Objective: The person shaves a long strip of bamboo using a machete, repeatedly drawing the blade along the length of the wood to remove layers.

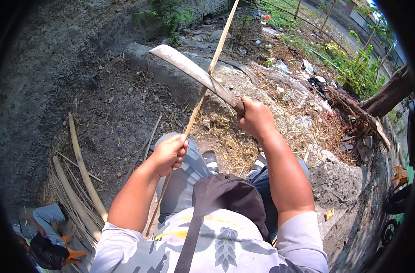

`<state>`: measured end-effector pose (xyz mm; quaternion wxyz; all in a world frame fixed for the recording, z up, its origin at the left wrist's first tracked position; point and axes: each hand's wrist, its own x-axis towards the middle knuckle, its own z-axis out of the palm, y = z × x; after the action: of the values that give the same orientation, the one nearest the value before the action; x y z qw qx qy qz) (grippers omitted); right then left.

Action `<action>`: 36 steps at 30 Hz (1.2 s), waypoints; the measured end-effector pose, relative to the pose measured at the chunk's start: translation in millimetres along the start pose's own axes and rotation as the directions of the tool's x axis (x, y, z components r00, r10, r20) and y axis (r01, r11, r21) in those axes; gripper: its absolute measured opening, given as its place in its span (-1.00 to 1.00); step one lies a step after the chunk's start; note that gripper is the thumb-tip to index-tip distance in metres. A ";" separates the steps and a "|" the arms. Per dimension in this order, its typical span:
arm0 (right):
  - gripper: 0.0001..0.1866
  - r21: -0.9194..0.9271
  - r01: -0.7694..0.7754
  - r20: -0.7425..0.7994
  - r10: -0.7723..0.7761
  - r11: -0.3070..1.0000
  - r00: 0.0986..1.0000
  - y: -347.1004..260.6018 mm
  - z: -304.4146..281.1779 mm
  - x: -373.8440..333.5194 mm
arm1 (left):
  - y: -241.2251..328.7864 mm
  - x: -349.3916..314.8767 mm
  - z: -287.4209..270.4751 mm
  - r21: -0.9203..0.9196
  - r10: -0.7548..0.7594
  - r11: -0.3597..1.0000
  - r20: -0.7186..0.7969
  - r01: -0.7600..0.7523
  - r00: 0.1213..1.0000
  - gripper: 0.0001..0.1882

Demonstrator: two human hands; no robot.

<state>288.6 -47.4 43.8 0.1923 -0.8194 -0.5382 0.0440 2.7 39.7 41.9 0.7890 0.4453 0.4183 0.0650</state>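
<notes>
My left hand (172, 154) is closed around a long thin wooden stick (224, 36), which slants from beside my left thigh up past the top of the view. In my right hand (256, 117) is the handle of a machete (182, 62), gripped with the fingers wrapped round it. Its broad, worn blade points up and to the left. Blade and stick cross well above my left hand; the blade's base lies against the stick there. Above the crossing the stick looks pale, and below it browner.
Long curved poles (78, 161) and thin strips lie on the ground at left. Nearby, another person (50, 227) sits on an orange chair (74, 250). A rough concrete block (335, 177) stands at right, below a tree trunk (389, 93). Litter and dry grass cover the slope ahead.
</notes>
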 end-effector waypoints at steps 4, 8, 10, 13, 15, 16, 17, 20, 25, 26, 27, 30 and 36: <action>-0.74 -0.003 0.005 0.064 -0.005 1.000 0.998 6.5 -2.3 -1.8 | -14.9 5.5 -4.6 -0.050 -0.033 0.998 0.014 0.033 0.999 -0.73; -0.68 0.401 -0.099 0.415 -0.085 0.911 0.906 38.7 7.9 5.6 | -15.3 -0.9 -10.2 -0.042 -0.075 0.996 -0.001 0.075 0.997 -0.71; -0.68 0.448 -0.127 0.443 -0.097 0.885 0.891 30.1 8.8 3.2 | -15.3 -3.5 -16.6 -0.034 -0.074 0.997 -0.002 0.074 0.997 -0.70; -0.70 0.469 -0.057 0.332 -0.117 0.882 0.936 13.8 15.5 -2.5 | -15.7 -2.5 -16.4 -0.060 -0.050 0.997 0.029 0.051 0.998 -0.70; -0.74 0.116 0.208 0.145 -0.223 0.971 0.964 3.3 14.2 -7.2 | -14.8 2.0 -12.6 -0.070 -0.038 0.997 0.040 0.041 0.998 -0.70; -0.78 0.053 0.261 0.141 -0.266 0.964 0.954 -7.5 7.3 -10.9 | -15.0 4.0 -12.2 -0.079 -0.027 0.996 0.053 0.031 0.998 -0.69; -0.78 0.056 0.262 0.142 -0.267 0.964 0.953 -7.1 8.6 -9.3 | -17.4 4.1 -14.4 -0.080 -0.028 0.996 0.051 0.032 0.998 -0.69; -0.80 -0.111 0.086 -0.024 -0.089 0.990 0.996 25.9 13.5 4.0 | -27.2 -1.3 -11.6 -0.048 -0.078 0.996 0.014 0.078 0.997 -0.71; -0.77 -0.063 -0.012 0.091 0.018 0.998 0.996 12.7 27.5 0.1 | -37.6 -4.8 -15.9 -0.023 -0.065 0.998 -0.024 0.064 0.998 -0.71; -0.76 -0.047 0.047 0.049 -0.045 0.998 0.998 17.4 33.1 3.0 | -33.3 -3.6 -18.5 -0.023 -0.060 0.998 -0.024 0.060 0.998 -0.71; -0.76 -0.045 0.045 0.055 -0.042 0.998 0.998 21.7 32.7 3.4 | -29.7 -6.4 -21.7 -0.008 -0.059 0.998 -0.015 0.059 0.998 -0.73; -0.77 0.573 -0.407 0.644 -0.084 0.712 0.761 29.5 24.9 5.6 | -25.1 -8.5 -31.2 0.043 -0.050 0.998 0.017 0.049 0.999 -0.70; -0.82 0.315 0.147 0.185 -0.213 0.937 0.959 -5.6 35.9 -13.2 | -27.3 -2.1 -26.0 -0.005 -0.076 0.997 0.023 0.076 0.997 -0.71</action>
<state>268.3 -47.7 11.0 0.2572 -0.7182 -0.6162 0.1958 -24.6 39.3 15.8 0.7969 0.4275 0.4258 0.0313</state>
